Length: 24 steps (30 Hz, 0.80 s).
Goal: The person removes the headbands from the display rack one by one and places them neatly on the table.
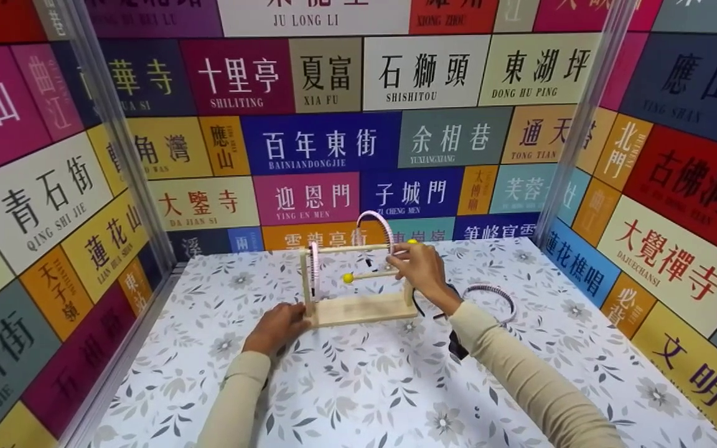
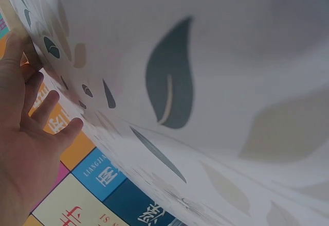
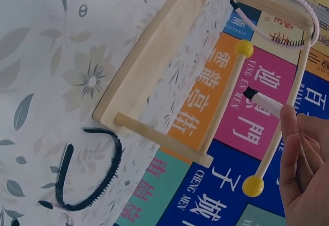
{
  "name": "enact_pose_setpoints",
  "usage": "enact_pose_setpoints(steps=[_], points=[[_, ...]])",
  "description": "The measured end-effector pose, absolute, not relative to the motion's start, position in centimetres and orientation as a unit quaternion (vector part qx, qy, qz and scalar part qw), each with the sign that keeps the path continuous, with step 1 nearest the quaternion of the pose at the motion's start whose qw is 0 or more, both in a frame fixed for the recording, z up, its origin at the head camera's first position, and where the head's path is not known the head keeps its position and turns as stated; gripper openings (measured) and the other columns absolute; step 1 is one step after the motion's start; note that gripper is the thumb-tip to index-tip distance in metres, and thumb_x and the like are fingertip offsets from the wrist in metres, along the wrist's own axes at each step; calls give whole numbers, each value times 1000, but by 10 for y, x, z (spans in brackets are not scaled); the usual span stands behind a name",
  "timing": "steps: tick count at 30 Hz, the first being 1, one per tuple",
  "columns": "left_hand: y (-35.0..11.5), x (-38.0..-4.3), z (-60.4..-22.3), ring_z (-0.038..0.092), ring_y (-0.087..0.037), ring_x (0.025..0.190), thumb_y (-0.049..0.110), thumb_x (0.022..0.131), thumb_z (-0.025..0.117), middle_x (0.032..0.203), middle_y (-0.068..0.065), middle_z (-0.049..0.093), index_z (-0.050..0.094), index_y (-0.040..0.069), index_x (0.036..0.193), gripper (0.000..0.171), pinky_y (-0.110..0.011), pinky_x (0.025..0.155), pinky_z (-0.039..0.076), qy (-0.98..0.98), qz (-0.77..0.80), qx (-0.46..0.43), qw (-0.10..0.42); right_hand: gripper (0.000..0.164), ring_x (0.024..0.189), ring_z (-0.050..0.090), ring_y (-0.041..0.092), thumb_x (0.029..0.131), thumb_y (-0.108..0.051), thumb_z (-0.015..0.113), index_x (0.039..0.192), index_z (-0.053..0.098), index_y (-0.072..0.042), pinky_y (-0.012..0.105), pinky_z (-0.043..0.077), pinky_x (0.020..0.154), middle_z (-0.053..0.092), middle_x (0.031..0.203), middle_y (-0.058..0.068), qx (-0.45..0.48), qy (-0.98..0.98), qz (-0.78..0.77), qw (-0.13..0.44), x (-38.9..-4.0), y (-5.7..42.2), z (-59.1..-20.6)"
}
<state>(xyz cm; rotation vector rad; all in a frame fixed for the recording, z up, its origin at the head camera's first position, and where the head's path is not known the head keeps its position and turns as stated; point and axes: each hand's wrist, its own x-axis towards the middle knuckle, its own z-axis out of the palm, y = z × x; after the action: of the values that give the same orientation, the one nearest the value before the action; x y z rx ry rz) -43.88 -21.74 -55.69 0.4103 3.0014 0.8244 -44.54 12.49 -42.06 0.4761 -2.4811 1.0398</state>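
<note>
Pink headband [image 1: 385, 225] is pinched in the right hand [image 1: 419, 267] beside the wooden rack [image 1: 361, 306], whose left end the left hand [image 1: 276, 328] pinches.

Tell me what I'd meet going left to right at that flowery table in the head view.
Left hand, hanging headband, lower yellow ball, raised headband, right hand, rightmost headband.

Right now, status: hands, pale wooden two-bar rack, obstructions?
Left hand touching rack at left end. Right hand pinching curved pink headband by upper bar. Second headband hangs on that bar. Third headband lies right of rack, seemingly not obstructing.
</note>
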Motion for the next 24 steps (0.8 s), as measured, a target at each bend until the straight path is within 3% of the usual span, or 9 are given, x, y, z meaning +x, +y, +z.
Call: enact_pose_setpoints(steps=[7, 16, 24], points=[[-217, -438, -555, 62, -29, 123, 29, 100, 72, 130, -8, 68, 67, 21, 137, 38, -52, 109, 48, 960, 256, 111, 16, 24, 58, 73, 15, 95, -25, 78, 112, 80, -8, 20, 42, 40, 79, 107, 7, 165, -887, 377, 208, -445, 139, -420], [-216, -438, -555, 63, -29, 119, 29, 100, 72, 126, -9, 69, 68, 20, 136, 37, -52, 107, 49, 959, 260, 111, 17, 26, 60, 75, 22, 96, -27, 77, 113, 80, -9, 21, 29, 36, 79, 107, 9, 166, -884, 378, 220, -447, 158, -419], [-218, -444, -560, 59, -31, 129, 28, 101, 71, 136, -10, 66, 65, 20, 142, 42, -53, 112, 45, 961, 250, 120, 2, 23, 53, 70, 11, 94, -22, 78, 113, 80, -8, 23, 34, 36, 79, 102, 13, 152, -887, 369, 232, -447, 176, -418]])
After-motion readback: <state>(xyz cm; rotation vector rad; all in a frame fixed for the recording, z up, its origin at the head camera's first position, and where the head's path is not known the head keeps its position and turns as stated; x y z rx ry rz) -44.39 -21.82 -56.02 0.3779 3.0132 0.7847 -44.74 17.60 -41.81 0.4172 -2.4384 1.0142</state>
